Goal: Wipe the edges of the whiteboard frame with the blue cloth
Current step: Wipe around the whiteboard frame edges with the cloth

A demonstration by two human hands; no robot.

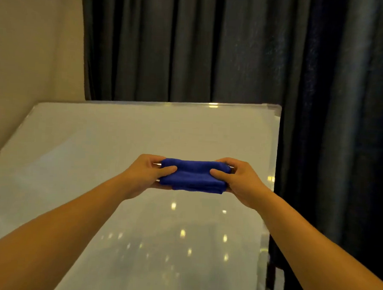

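A folded blue cloth [193,176] is held in the air above the middle of the whiteboard [119,141]. My left hand [148,174] grips its left end and my right hand [236,179] grips its right end, thumbs on top. The whiteboard is large, white and glossy, and it reflects small ceiling lights. Its thin silver frame [210,105] runs along the far edge, and the right edge of the frame [275,149] runs down beside the curtain. The cloth is not touching the board or the frame.
A dark grey curtain [191,45] hangs behind the board and down its right side. A beige wall [31,47] stands at the left. The board's left edge [9,139] slants toward the wall.
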